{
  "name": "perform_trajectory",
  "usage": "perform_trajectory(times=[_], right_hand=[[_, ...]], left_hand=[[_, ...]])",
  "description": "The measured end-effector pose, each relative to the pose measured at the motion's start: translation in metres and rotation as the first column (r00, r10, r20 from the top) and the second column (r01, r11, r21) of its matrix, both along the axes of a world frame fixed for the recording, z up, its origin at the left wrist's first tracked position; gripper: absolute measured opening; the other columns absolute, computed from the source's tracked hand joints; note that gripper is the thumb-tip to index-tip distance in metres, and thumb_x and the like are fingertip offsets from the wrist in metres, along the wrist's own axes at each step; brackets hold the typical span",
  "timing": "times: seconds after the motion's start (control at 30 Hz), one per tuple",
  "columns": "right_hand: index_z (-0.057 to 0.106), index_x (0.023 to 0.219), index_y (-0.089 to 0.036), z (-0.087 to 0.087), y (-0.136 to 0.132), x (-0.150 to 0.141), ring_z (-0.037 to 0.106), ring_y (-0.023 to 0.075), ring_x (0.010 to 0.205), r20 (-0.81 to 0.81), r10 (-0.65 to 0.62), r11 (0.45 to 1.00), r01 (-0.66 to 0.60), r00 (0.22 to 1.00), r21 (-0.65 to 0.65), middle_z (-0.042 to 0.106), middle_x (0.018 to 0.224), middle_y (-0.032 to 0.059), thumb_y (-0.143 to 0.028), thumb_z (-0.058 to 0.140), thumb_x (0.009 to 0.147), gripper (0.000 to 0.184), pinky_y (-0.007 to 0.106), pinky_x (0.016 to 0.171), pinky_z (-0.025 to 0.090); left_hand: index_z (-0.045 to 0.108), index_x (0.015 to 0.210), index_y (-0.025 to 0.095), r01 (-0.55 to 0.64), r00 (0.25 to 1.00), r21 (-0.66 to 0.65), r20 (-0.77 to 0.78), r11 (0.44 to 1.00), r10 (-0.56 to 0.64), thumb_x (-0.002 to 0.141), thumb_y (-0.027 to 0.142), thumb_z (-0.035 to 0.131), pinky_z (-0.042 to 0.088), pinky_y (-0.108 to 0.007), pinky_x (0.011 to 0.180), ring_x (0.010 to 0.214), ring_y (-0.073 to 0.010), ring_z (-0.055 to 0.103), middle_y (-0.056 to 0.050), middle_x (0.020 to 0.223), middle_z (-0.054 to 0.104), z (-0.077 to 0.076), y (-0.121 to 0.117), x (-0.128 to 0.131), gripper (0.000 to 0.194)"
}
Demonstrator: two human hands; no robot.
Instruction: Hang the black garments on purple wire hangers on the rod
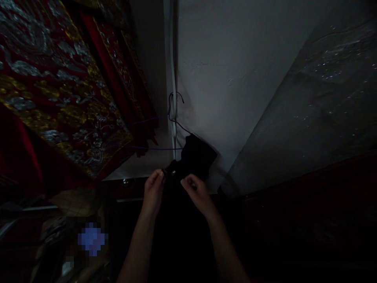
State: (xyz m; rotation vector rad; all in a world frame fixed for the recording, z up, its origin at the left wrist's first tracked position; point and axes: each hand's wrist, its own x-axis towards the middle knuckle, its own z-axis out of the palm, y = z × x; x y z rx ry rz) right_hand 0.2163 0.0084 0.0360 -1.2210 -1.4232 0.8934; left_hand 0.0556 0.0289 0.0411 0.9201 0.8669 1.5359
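Note:
A black garment (pixel 199 155) hangs from one side of a thin blue-purple wire hanger (pixel 183 127), and the hanger's other side is bare. My left hand (pixel 153 192) is closed in a pinch on a dark edge of the garment, at the left. Over the front of the garment, my right hand (pixel 198 193) has its fingers curled together, thumb against the index finger. Whether cloth is caught in those right fingers is too dark to see. The garment's lower part merges into the dark below my hands.
Red cloths embroidered in gold and silver (pixel 67 90) hang at the left. Behind the hanger, a pale cable (pixel 173 59) runs down the grey wall (pixel 229 70). Clear plastic sheeting (pixel 321 102) covers the right side. A blurred, pixelated patch (pixel 92 239) lies at lower left.

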Motion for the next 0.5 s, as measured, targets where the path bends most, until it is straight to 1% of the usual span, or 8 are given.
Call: perform_trajectory(times=[0.07,0.13,0.2,0.27,0.33,0.37,0.43,0.5], right_hand=[[0.062,0.105,-0.022,0.004,0.0,-0.003,0.063,0.0213,0.1,-0.037,0.065,0.997,-0.063,0.997,0.054,0.068,0.105,0.0038,-0.045,0.07,0.083,0.033,0.032,0.09,0.048],[0.061,0.116,-0.023,0.01,-0.001,-0.008,0.062,0.0229,0.108,-0.098,0.159,0.985,-0.152,0.982,0.077,0.068,0.115,0.0044,-0.041,0.072,0.08,0.042,0.035,0.098,0.047],[0.066,0.106,-0.022,0.017,0.0,-0.01,0.064,0.0223,0.1,-0.142,0.225,0.974,-0.22,0.964,0.045,0.07,0.104,0.0026,-0.037,0.067,0.081,0.029,0.035,0.096,0.048],[0.067,0.086,-0.02,0.025,0.004,-0.005,0.064,0.0198,0.082,-0.159,0.257,0.962,-0.269,0.953,-0.055,0.068,0.083,-0.0001,-0.033,0.062,0.08,0.015,0.032,0.082,0.051],[0.064,0.072,-0.019,0.036,0.012,0.005,0.058,0.0168,0.065,-0.151,0.268,0.942,-0.292,0.952,-0.169,0.062,0.067,-0.002,-0.031,0.06,0.075,0.012,0.028,0.064,0.048],[0.063,0.068,-0.019,0.042,0.017,0.011,0.055,0.0158,0.06,-0.141,0.259,0.941,-0.282,0.956,-0.187,0.059,0.062,-0.0024,-0.031,0.06,0.073,0.013,0.027,0.058,0.045],[0.062,0.065,-0.019,0.057,0.034,0.023,0.054,0.0161,0.06,-0.092,0.229,0.967,-0.237,0.969,-0.094,0.058,0.061,-0.0016,-0.03,0.059,0.069,0.012,0.027,0.057,0.044],[0.066,0.07,-0.02,0.07,0.057,0.031,0.06,0.0189,0.072,-0.023,0.178,0.978,-0.175,0.984,0.114,0.064,0.071,0.0006,-0.026,0.057,0.066,0.011,0.029,0.069,0.049]], left_hand=[[0.071,0.083,0.019,0.07,0.982,0.154,-0.185,0.986,-0.041,0.085,0.043,0.072,0.046,-0.024,0.075,0.078,-0.0143,0.06,-0.001,0.081,0.065,0.019,-0.01,0.01,0.024],[0.072,0.085,0.02,0.118,0.923,0.302,-0.386,0.946,0.008,0.09,0.038,0.066,0.047,-0.027,0.083,0.087,-0.017,0.061,-0.004,0.088,0.065,0.034,-0.016,0.016,0.019],[0.073,0.086,0.02,0.15,0.858,0.406,-0.507,0.902,0.086,0.092,0.036,0.064,0.046,-0.03,0.091,0.099,-0.02,0.061,-0.006,0.099,0.064,0.042,-0.016,0.014,0.019],[0.072,0.102,0.022,0.217,0.819,0.407,-0.57,0.887,0.061,0.094,0.038,0.061,0.043,-0.033,0.102,0.116,-0.0229,0.057,-0.008,0.118,0.062,0.04,-0.012,0.006,0.021],[0.063,0.126,0.024,0.36,0.763,0.279,-0.637,0.89,-0.109,0.097,0.044,0.055,0.041,-0.036,0.108,0.127,-0.0241,0.053,-0.009,0.131,0.06,0.028,-0.007,-0.006,0.035],[0.058,0.132,0.024,0.449,0.704,0.172,-0.672,0.877,-0.229,0.098,0.047,0.051,0.042,-0.036,0.107,0.126,-0.0241,0.055,-0.008,0.132,0.062,0.02,-0.006,-0.012,0.041],[0.063,0.126,0.021,0.601,0.508,-0.076,-0.731,0.795,-0.455,0.098,0.053,0.048,0.05,-0.036,0.096,0.111,-0.0247,0.064,-0.008,0.119,0.07,0.004,-0.004,-0.023,0.046],[0.071,0.108,0.018,0.639,0.34,-0.236,-0.767,0.732,-0.544,0.095,0.058,0.05,0.054,-0.034,0.083,0.091,-0.0238,0.068,-0.006,0.103,0.075,-0.006,-0.004,-0.032,0.047]])
